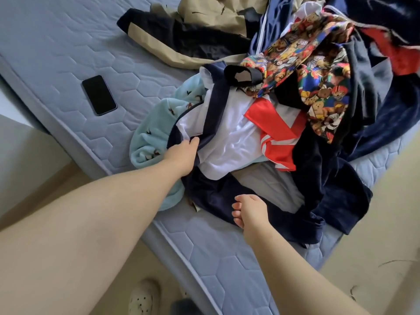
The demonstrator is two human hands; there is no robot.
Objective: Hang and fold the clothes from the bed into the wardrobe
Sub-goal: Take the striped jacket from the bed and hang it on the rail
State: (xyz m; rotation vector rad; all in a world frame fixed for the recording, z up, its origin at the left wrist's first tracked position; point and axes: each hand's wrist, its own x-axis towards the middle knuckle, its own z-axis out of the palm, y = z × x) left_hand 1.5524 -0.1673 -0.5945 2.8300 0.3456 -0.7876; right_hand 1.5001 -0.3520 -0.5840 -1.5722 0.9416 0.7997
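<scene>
A heap of clothes covers the right half of the blue quilted mattress (68,53). On top lies a navy jacket with white lining (229,135) and a red-and-white panel (277,142). My left hand (181,155) grips the jacket's navy zipper edge, beside a light blue fleece (150,137). My right hand (250,212) hovers with loosely curled fingers over the jacket's dark navy sleeve (218,201), and I cannot see it holding anything. A teddy-bear print garment (318,71) lies further back.
A black phone (99,95) lies face up on the mattress to the left. A navy-and-beige jacket (172,39) and a khaki garment (216,12) lie at the back. The mattress edge runs diagonally; a foot in a white clog (143,296) stands on the beige floor.
</scene>
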